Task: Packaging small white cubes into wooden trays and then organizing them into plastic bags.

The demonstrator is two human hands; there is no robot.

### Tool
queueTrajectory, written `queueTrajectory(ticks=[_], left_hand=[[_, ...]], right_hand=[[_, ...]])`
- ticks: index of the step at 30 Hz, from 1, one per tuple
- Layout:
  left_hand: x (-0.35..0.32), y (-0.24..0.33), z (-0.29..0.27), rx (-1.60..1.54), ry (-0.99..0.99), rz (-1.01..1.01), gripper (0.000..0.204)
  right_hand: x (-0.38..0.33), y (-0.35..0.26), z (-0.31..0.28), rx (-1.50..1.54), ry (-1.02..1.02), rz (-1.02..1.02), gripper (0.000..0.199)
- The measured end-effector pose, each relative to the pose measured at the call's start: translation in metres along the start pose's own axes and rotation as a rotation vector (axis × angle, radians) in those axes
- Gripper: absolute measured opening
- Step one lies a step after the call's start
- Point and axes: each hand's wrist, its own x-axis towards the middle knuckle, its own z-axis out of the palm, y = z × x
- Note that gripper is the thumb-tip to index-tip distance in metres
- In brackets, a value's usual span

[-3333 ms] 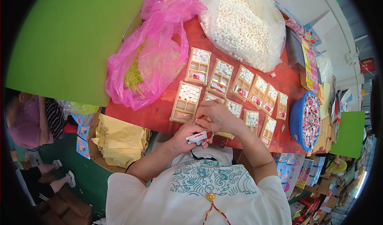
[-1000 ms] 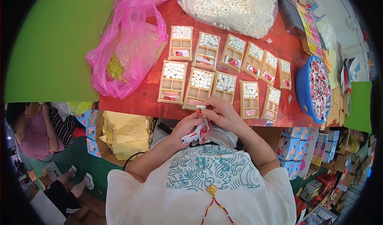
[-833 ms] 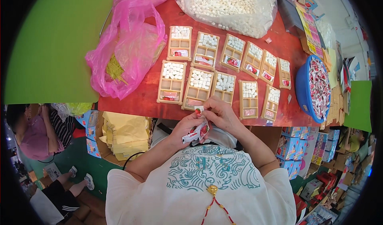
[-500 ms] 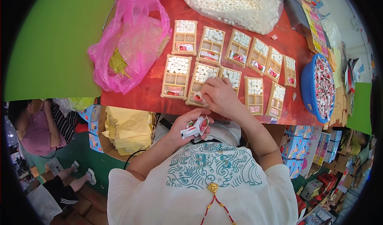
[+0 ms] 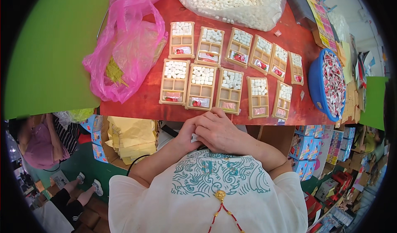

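My hands meet in front of my chest at the table's near edge. My left hand (image 5: pixel 185 137) is closed around small sachets (image 5: pixel 194 138), of which only a white bit shows. Over it bends my right hand (image 5: pixel 218 130), fingers curled in; whatever they pinch is hidden. Just beyond my hands stands a tan compartment tray (image 5: pixel 201 91), with white marshmallow-like pieces in its far part and a red-and-white sachet (image 5: pixel 200 102) in its near compartment. Beside it are similar trays, a left one (image 5: pixel 173 85) and a right one (image 5: pixel 230 93), each with white pieces and a sachet.
Several more filled trays form a back row (image 5: pixel 210 47) on the red table (image 5: pixel 140 109). A clear bag of white pieces (image 5: pixel 231 3) lies behind them. At right sits a blue basin (image 5: pixel 316 84) heaped with sachets; at left, a pink plastic bag (image 5: pixel 120 55).
My right hand has drawn back from the near compartment of the second front tray, where a sachet now lies, onto my left hand. The sachets in my left hand are now mostly covered.
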Motion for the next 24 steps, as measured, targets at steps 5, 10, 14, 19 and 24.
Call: queueTrajectory(ticks=[5,10,14,19,24], left_hand=[[0.028,-0.019,-0.015,-0.986,-0.008,-0.604,0.03],[0.032,-0.02,-0.013,-0.721,-0.076,-0.576,0.03],[0.034,-0.018,-0.011,-0.729,-0.083,-0.55,0.029],[0.034,-0.018,-0.011,-0.727,-0.093,-0.514,0.029],[0.033,-0.017,-0.013,-0.736,-0.074,-0.508,0.028]], right_hand=[[-0.02,0.018,-0.025,0.146,0.168,0.211,0.012],[-0.042,0.047,-0.035,0.174,0.201,0.597,0.015],[-0.048,0.057,-0.022,0.282,0.353,0.649,0.013],[-0.051,0.061,-0.009,-0.311,0.419,0.343,0.02],[-0.062,0.057,-0.007,-0.241,0.334,0.3,0.026]])
